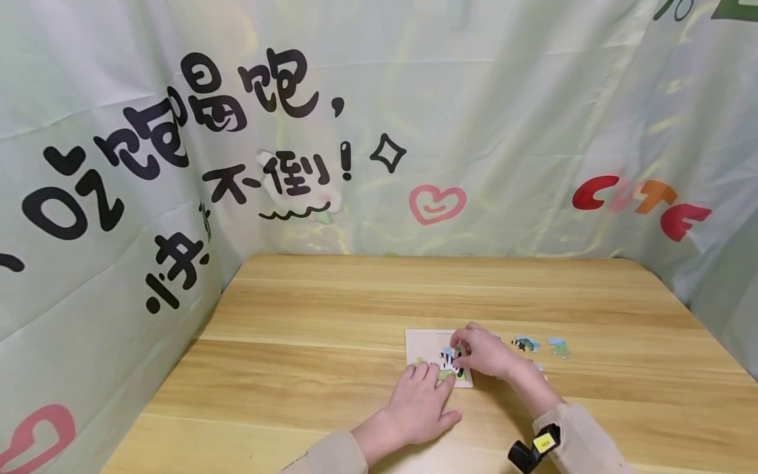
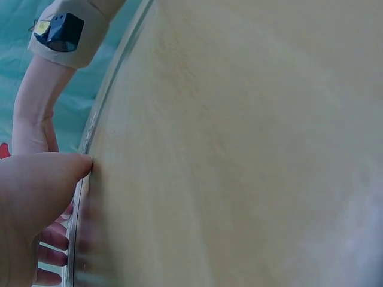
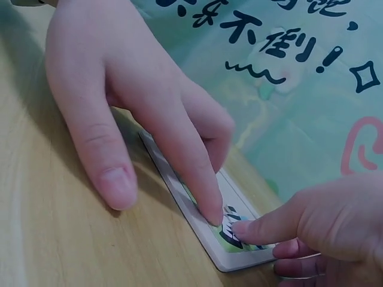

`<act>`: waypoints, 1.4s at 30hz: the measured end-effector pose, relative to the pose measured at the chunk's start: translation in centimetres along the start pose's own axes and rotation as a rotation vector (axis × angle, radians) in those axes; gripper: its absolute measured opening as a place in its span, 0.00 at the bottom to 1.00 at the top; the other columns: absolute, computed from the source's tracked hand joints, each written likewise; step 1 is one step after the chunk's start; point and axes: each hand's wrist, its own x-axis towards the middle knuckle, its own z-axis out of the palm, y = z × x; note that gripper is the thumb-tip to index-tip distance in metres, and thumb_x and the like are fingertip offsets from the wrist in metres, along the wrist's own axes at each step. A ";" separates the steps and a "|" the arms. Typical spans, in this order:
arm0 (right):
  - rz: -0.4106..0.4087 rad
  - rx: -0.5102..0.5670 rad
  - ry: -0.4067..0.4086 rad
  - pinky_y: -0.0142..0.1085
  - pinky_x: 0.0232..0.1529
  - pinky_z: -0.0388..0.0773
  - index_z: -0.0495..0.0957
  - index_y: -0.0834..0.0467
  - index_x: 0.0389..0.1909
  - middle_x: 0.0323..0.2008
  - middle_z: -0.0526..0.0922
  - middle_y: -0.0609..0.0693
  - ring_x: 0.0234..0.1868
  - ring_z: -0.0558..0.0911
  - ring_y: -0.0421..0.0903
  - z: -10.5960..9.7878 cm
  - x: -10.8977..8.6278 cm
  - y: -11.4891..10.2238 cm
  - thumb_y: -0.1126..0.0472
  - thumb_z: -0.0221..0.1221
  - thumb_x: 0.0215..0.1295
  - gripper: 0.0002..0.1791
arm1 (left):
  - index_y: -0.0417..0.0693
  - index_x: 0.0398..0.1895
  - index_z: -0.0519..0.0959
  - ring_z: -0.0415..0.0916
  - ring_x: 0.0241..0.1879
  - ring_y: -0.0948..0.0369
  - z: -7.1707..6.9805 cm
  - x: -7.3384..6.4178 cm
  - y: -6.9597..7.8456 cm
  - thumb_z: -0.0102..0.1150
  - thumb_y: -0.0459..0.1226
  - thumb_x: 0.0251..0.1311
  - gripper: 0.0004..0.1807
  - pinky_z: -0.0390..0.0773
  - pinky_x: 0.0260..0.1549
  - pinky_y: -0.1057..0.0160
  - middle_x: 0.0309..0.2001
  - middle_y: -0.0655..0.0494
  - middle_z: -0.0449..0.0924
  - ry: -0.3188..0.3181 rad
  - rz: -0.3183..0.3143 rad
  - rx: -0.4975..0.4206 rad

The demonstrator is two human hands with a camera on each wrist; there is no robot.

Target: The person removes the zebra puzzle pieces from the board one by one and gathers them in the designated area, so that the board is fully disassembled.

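Note:
A small puzzle board with a pale rim lies on the table, showing a partly assembled zebra picture. My left hand rests flat on its near side, with extended fingers pressing the board and the lower zebra pieces. At the upper right of the zebra, my right hand pinches a puzzle piece between thumb and index finger, mostly hidden by the fingers. In the right wrist view, the right thumb comes down on the zebra beside a left fingertip.
Several loose puzzle pieces lie to the right of the board, among them a blue-and-dark one and a blue-and-green one. The wooden table is bordered by a printed cloth curtain at the back and sides.

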 end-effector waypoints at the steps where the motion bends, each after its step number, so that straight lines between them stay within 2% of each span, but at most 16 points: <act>1: 0.002 -0.010 0.003 0.39 0.34 0.71 0.77 0.59 0.37 0.33 0.71 0.50 0.33 0.70 0.45 0.0 0.0 -0.1 0.64 0.68 0.50 0.13 | 0.59 0.66 0.65 0.63 0.52 0.59 0.0 0.0 0.0 0.33 0.65 0.61 0.36 0.64 0.53 0.58 0.52 0.54 0.68 -0.006 -0.003 -0.001; 10: 0.015 -0.048 0.023 0.40 0.38 0.73 0.77 0.60 0.33 0.32 0.72 0.48 0.34 0.72 0.44 -0.1 0.0 -0.1 0.63 0.69 0.48 0.12 | 0.59 0.66 0.65 0.62 0.51 0.59 0.0 0.0 0.2 0.34 0.65 0.61 0.35 0.64 0.53 0.59 0.51 0.56 0.67 -0.002 -0.011 -0.020; 18: -0.009 0.061 0.026 0.36 0.29 0.67 0.70 0.58 0.28 0.26 0.70 0.48 0.28 0.68 0.43 0.1 0.1 0.1 0.69 0.68 0.48 0.14 | 0.60 0.65 0.67 0.62 0.46 0.61 0.0 0.3 0.2 0.35 0.66 0.60 0.36 0.64 0.49 0.61 0.46 0.58 0.67 -0.002 -0.005 -0.016; 29: -0.111 0.129 0.077 0.32 0.25 0.66 0.69 0.56 0.28 0.21 0.71 0.44 0.24 0.69 0.40 0.7 -0.6 0.9 0.73 0.61 0.53 0.11 | 0.61 0.64 0.67 0.62 0.46 0.61 -0.1 0.2 0.1 0.37 0.66 0.59 0.35 0.64 0.49 0.60 0.46 0.58 0.67 -0.004 -0.002 -0.030; 37: -0.056 0.340 0.049 0.32 0.19 0.72 0.68 0.61 0.31 0.21 0.73 0.48 0.20 0.72 0.43 0.4 -0.7 1.5 0.71 0.58 0.57 0.08 | 0.61 0.64 0.67 0.62 0.47 0.60 -0.2 0.2 -0.1 0.37 0.66 0.59 0.35 0.65 0.49 0.60 0.46 0.57 0.67 -0.001 -0.003 -0.013; 42: -0.035 0.408 0.061 0.34 0.21 0.75 0.70 0.63 0.35 0.25 0.76 0.52 0.23 0.75 0.46 0.1 -1.1 1.9 0.70 0.58 0.58 0.07 | 0.60 0.65 0.66 0.63 0.49 0.60 -0.1 0.1 -0.1 0.36 0.66 0.60 0.36 0.64 0.51 0.59 0.48 0.57 0.68 0.001 -0.003 -0.007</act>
